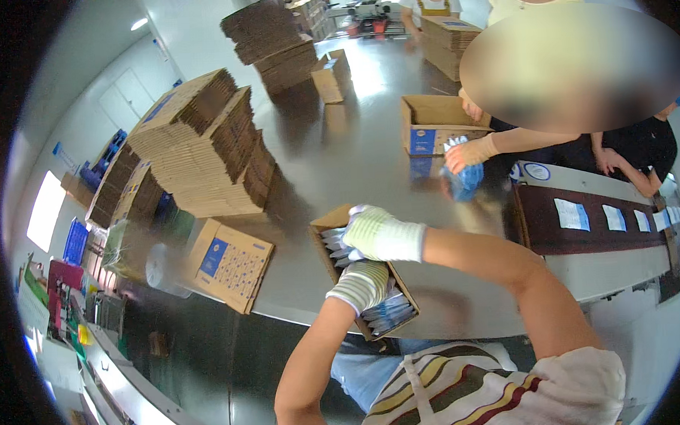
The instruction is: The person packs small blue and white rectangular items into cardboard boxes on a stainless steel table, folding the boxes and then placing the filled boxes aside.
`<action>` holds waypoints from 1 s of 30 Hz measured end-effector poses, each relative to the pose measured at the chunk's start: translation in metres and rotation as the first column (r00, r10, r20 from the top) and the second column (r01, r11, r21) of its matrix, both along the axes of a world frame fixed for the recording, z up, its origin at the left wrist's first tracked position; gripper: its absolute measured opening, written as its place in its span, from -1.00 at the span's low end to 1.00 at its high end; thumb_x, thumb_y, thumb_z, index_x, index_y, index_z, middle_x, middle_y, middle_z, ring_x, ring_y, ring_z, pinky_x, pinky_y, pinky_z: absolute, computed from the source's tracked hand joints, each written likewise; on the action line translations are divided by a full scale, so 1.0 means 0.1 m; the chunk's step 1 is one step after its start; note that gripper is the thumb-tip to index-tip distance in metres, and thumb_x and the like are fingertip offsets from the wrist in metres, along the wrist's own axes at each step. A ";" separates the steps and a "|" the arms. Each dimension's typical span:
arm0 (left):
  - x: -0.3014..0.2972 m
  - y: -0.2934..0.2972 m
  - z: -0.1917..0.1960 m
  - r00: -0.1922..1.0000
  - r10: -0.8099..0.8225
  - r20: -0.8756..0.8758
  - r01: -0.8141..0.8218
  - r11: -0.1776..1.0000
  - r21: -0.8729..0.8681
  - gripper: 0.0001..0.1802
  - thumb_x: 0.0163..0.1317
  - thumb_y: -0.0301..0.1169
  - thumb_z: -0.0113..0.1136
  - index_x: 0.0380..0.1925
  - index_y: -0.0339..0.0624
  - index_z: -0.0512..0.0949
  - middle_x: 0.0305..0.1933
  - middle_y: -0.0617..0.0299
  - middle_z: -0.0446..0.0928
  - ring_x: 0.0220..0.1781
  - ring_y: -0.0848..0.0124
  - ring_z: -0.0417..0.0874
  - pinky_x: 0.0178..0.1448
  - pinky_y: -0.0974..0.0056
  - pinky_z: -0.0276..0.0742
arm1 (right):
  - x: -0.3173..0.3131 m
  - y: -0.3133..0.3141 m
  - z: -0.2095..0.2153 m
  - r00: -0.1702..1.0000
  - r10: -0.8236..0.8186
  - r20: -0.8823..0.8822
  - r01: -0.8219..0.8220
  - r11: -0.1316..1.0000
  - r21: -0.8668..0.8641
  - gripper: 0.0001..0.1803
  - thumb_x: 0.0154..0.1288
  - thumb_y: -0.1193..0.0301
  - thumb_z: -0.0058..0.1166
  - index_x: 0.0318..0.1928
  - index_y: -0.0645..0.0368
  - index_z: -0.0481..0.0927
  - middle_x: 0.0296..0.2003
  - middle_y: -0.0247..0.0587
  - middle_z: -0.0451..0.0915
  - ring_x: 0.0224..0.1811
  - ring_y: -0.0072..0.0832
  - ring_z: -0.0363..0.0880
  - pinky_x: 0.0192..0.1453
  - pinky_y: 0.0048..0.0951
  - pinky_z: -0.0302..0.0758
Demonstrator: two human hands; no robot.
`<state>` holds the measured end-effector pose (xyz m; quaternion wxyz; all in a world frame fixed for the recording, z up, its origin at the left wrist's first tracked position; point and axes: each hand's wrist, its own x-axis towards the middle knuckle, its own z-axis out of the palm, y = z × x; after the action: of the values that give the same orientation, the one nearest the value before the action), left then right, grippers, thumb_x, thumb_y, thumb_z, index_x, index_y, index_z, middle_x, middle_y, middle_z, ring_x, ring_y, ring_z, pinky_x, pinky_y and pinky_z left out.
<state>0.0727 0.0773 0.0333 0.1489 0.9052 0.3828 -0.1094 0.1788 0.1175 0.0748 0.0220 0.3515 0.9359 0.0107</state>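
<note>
An open cardboard box (411, 300) sits at the near edge of the metal table, in front of my body. Flat silver-and-blue packets (388, 310) stand in rows inside it. My right hand (378, 235), in a white striped glove, reaches over the box's far end, its fingers curled down round packets there. Over the middle of the box is my left hand (363, 285), gloved alike; its fingers point down among the packets and are mostly hidden.
Left of the box lies a flattened carton (231, 265); behind it rise tall carton stacks (203, 153). Across the table a co-worker's hand (469, 155) holds blue packets (465, 181) beside an open box (446, 137). A dark conveyor belt (539, 217) at right carries packets.
</note>
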 end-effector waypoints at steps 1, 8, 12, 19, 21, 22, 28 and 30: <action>-0.21 -0.10 0.12 0.996 -0.005 0.093 0.001 0.999 0.037 -0.64 0.15 -0.20 0.05 -0.22 -0.27 0.58 -0.18 -0.08 0.58 -0.09 0.00 0.57 0.09 0.11 0.44 | 0.04 -0.15 -0.16 0.970 0.113 -0.217 -0.046 0.954 0.295 -0.84 0.02 0.29 0.10 -0.39 0.05 0.63 -0.44 -0.20 0.59 -0.24 -0.28 0.53 -0.07 -0.22 0.41; -2.01 -0.20 0.43 0.548 0.353 0.758 -0.555 0.831 0.014 -0.75 0.27 -0.38 -0.06 -0.37 -0.28 0.58 -0.48 0.07 0.56 -0.41 0.25 0.57 -0.33 0.16 0.46 | 0.34 -1.44 -0.18 0.964 0.252 -0.086 -0.236 0.958 0.163 -0.72 0.16 0.23 0.03 -0.20 0.13 0.53 -0.57 -0.27 0.49 -0.56 -0.40 0.51 -0.51 -0.34 0.41; -3.28 -0.42 0.54 -0.465 0.466 0.753 -0.795 0.154 -0.586 -0.72 0.29 -0.26 -0.07 -0.05 -0.09 0.39 -0.52 0.28 0.36 -0.54 0.44 0.38 -0.49 0.25 0.42 | 0.17 -1.19 -0.40 0.943 0.229 -0.240 -0.144 0.934 0.327 -0.78 0.20 0.20 -0.02 -0.26 0.04 0.52 -0.60 -0.41 0.43 -0.55 -0.46 0.46 -0.53 -0.38 0.36; -3.87 -0.30 1.13 -0.132 0.679 0.722 -0.968 0.068 -0.242 -0.47 0.24 -0.40 -0.04 0.24 -0.09 0.23 -0.14 0.06 0.47 -0.32 0.39 0.47 -0.32 0.26 0.49 | 0.23 1.23 -0.18 0.845 -0.511 -0.158 0.521 0.853 0.025 -0.61 0.19 0.12 -0.02 -0.15 0.16 0.51 -0.27 0.09 0.57 -0.24 -0.15 0.56 -0.10 -0.20 0.51; -4.31 -0.20 0.96 0.008 0.659 0.752 -0.994 0.087 -0.065 -0.60 0.23 -0.39 -0.03 0.10 -0.15 0.39 -0.28 0.11 0.54 -0.39 0.39 0.50 -0.33 0.27 0.49 | 0.17 1.30 0.15 0.867 -0.415 -0.277 0.482 0.839 0.253 -0.37 0.11 0.07 0.11 0.09 0.21 0.34 -0.09 0.07 0.53 -0.03 -0.14 0.50 0.07 -0.23 0.44; -4.25 -0.05 0.82 -0.029 0.708 0.706 -0.984 0.103 -0.144 -0.65 0.23 -0.39 -0.03 0.02 -0.18 0.46 -0.33 0.10 0.57 -0.42 0.38 0.51 -0.31 0.26 0.49 | 0.22 1.32 0.23 0.863 -0.396 -0.314 0.496 0.784 0.374 -0.21 0.07 0.05 0.18 0.22 0.24 0.26 0.00 0.06 0.51 0.08 -0.14 0.47 0.15 -0.24 0.41; -3.28 0.32 -0.49 0.749 0.542 0.382 -0.661 0.651 0.372 -0.69 0.13 -0.36 0.08 -0.10 -0.16 0.51 -0.21 -0.10 0.57 -0.11 -0.04 0.57 -0.02 0.06 0.48 | -0.11 0.38 0.16 0.711 -0.251 -0.657 -0.020 0.927 -0.375 -0.11 0.07 0.03 0.22 0.29 0.26 0.17 -0.14 -0.02 0.59 -0.14 -0.23 0.59 0.03 -0.28 0.49; -2.86 0.25 -0.47 0.730 0.646 0.223 -0.683 0.671 0.289 -0.57 0.10 -0.37 0.11 0.03 -0.13 0.45 -0.05 -0.10 0.52 0.00 -0.01 0.52 0.07 0.06 0.45 | -0.07 0.20 0.17 0.595 -0.383 -0.707 -0.055 0.858 -0.511 -0.14 0.08 0.13 0.26 0.28 0.28 0.18 -0.23 -0.09 0.61 -0.22 -0.37 0.59 -0.03 -0.36 0.52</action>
<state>-0.2129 0.1027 -0.0140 0.0334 0.7189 0.6909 0.0686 0.1718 0.1379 0.0923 -0.3041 0.3902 0.7812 -0.3806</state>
